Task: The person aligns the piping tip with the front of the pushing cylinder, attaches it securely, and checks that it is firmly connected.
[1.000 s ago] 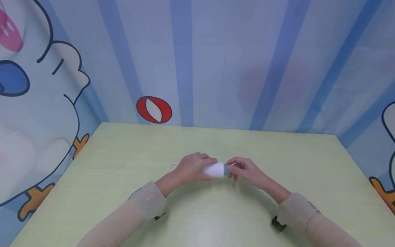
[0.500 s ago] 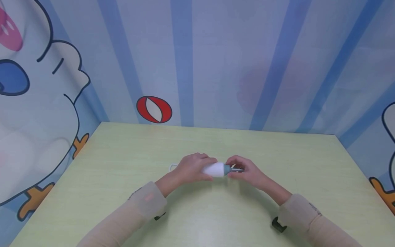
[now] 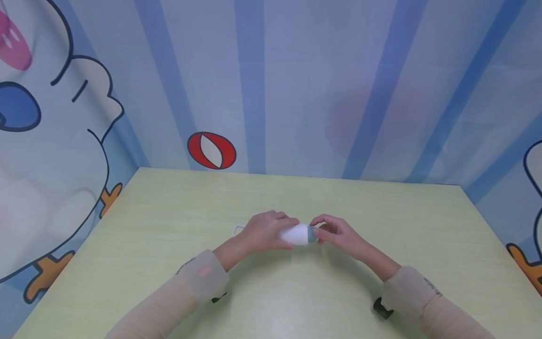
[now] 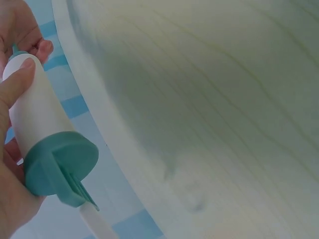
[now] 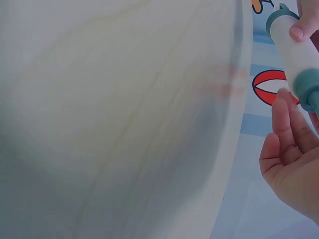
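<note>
A white cylindrical device (image 3: 295,234) is held level above the table, between both hands. My left hand (image 3: 264,231) grips its body from the left, thumb along the white side in the left wrist view. My right hand (image 3: 340,234) has thumb and fingers at the narrow teal collar (image 3: 312,234) on its right end, and appears to pinch it. In the left wrist view, a wide teal end cap (image 4: 62,164) with a ridge shows at the other end. A white cord or strap (image 4: 97,223) comes out of that cap. Beyond the collar, the right hand hides the tip.
The pale wooden table (image 3: 190,197) lies under both arms. Behind it rises a blue striped backdrop (image 3: 292,94) with cartoon figures and a red printed shape (image 3: 211,150). Dark straps (image 3: 382,308) sit beneath the sleeve cuffs.
Half a second ago the right fingers were opened out and a grey metal rod showed beyond the collar. The right thumb is now back over the collar, hiding the rod. The left hand barely moves.
</note>
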`<act>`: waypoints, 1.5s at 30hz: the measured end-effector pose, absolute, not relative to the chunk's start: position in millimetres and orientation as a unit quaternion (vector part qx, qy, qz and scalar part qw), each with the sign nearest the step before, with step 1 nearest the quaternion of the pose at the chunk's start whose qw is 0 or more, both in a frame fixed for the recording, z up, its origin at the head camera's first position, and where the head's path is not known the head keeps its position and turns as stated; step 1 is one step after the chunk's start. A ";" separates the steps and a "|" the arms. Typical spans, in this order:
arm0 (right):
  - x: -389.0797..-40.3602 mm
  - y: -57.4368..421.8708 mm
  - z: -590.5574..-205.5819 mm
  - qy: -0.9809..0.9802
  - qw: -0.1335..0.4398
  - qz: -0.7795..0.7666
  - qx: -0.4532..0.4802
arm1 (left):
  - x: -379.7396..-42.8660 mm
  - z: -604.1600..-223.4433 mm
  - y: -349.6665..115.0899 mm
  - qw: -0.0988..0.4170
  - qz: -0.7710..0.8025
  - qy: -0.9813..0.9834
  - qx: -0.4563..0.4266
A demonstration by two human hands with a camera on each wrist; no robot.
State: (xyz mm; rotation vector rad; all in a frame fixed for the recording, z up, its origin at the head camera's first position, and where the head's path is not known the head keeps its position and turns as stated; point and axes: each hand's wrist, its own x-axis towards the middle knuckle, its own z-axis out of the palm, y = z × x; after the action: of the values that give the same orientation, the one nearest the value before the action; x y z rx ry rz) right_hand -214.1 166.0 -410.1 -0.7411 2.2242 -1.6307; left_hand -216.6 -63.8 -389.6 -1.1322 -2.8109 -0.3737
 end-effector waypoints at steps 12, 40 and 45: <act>-211.4 161.6 -408.0 0.801 0.107 -0.531 -0.254 | -218.5 -390.9 -63.2 0.011 -0.136 -0.921 -0.364; -211.5 158.4 -405.0 0.796 0.136 -0.564 -0.173 | -209.1 -396.7 -60.2 0.148 -0.070 -0.911 -0.377; -212.3 158.2 -407.5 0.798 0.134 -0.560 -0.177 | -209.0 -395.8 -60.1 0.147 -0.065 -0.912 -0.377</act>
State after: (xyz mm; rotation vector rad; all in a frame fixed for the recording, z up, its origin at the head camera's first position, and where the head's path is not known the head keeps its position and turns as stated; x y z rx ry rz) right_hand -212.3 158.2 -407.5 -0.5139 2.3144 -1.6241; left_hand -209.0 -60.1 -395.8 -1.0836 -2.6258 -0.1869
